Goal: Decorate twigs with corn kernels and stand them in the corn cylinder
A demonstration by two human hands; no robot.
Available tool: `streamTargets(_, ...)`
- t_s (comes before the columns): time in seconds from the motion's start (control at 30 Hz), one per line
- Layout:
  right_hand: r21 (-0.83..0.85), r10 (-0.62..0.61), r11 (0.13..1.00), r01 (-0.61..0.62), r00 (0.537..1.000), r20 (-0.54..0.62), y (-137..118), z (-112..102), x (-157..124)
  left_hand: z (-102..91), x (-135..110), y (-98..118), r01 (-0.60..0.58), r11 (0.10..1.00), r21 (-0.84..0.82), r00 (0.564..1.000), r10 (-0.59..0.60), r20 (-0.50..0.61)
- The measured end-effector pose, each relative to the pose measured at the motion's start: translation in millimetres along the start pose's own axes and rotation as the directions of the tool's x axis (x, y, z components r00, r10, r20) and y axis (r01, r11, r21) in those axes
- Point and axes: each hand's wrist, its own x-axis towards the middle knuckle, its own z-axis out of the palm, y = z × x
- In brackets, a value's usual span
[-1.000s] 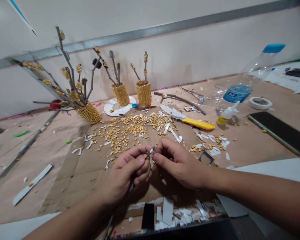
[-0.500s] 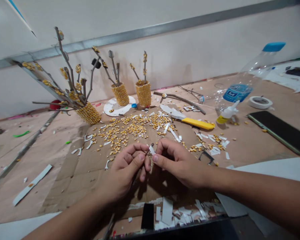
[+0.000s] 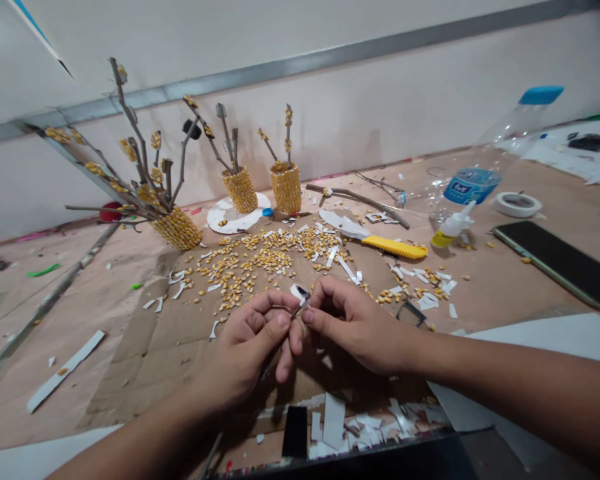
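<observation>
A thin brown twig [image 3: 295,311] is pinched between the thumb and fingers of my left hand [image 3: 255,343]. My right hand [image 3: 363,327] is closed, thumb against forefinger, on a small white strip [image 3: 297,291] at the twig's tip. The strip has a dark patch and lies bent against the twig; how far it goes round is hidden by my fingers. Both hands are above a cardboard sheet [image 3: 145,367]. Loose corn kernels [image 3: 270,257] and white paper scraps are scattered just beyond them.
Corn-covered pots [image 3: 176,227] holding twigs stand at the back. Toward the right are a yellow utility knife [image 3: 395,246], a glue bottle [image 3: 450,227], a plastic bottle [image 3: 473,183], a tape roll [image 3: 517,205] and a phone [image 3: 560,263]. Cut strips [image 3: 334,420] lie at the near edge.
The white strip has turned from standing along the right thumb to bending across the twig's tip, showing a dark patch. Both hands stay close together, with only small finger shifts.
</observation>
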Motion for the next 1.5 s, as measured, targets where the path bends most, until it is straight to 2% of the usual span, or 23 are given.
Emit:
streamTargets(0.1, 0.0, -0.036, 0.999, 0.036, 0.999, 0.004, -0.1, -0.1, 0.0, 0.0, -0.6, 0.6, 0.022, 0.999, -0.046, 0.997, -0.018, 0.07)
streamTargets(0.27, -0.044, -0.108, 0.993, 0.108, 0.994, -0.015, -0.3, -1.1, -0.3, -2.2, -0.1, -0.2, 0.17, 0.983, -0.062, 0.978, -0.161, 0.135)
streamTargets(0.37, -0.069, -0.133, 0.989, 0.131, 0.991, -0.015, 0.4, -2.6, 0.1, -3.3, 0.4, -1.1, 0.245, 0.969, -0.028, 0.965, -0.241, 0.099)
streamTargets(0.47, -0.149, -0.155, 0.978, 0.146, 0.987, -0.05, 2.1, -4.5, 1.4, -2.5, -0.1, -0.7, 0.281, 0.957, 0.064, 0.959, -0.282, 0.0)
streamTargets(0.6, -0.182, -0.163, 0.972, 0.149, 0.985, -0.064, 3.2, -5.6, 2.8, -1.3, -2.6, 1.6, 0.261, 0.948, 0.183, 0.962, -0.238, -0.135)
streamTargets(0.77, -0.183, -0.146, 0.974, 0.132, 0.987, -0.064, -1.9, -5.3, 1.8, -4.4, -5.0, 2.8, 0.165, 0.944, 0.287, 0.981, -0.126, -0.149)
streamTargets(0.87, -0.18, -0.127, 0.976, 0.12, 0.991, -0.03, -7.1, -5.9, 0.6, -4.3, -5.7, 3.7, 0.156, 0.94, 0.305, 0.976, -0.099, -0.194)
streamTargets(1.1, -0.156, -0.084, 0.984, 0.083, 0.996, -0.001, -10.1, -9.2, -0.5, 0.3, -9.5, 7.1, 0.186, 0.951, 0.246, 0.972, -0.142, -0.187)
streamTargets(1.33, -0.036, -0.068, 0.997, 0.068, 0.998, 0.018, -8.5, -11.1, -0.4, -2.9, -11.4, 7.4, 0.133, 0.952, 0.275, 0.987, -0.102, -0.126)
streamTargets(1.5, 0.06, -0.058, 0.997, 0.057, 0.998, 0.008, -6.9, -6.8, -0.8, -4.2, -11.6, 2.5, 0.103, 0.942, 0.319, 0.979, -0.038, -0.202)
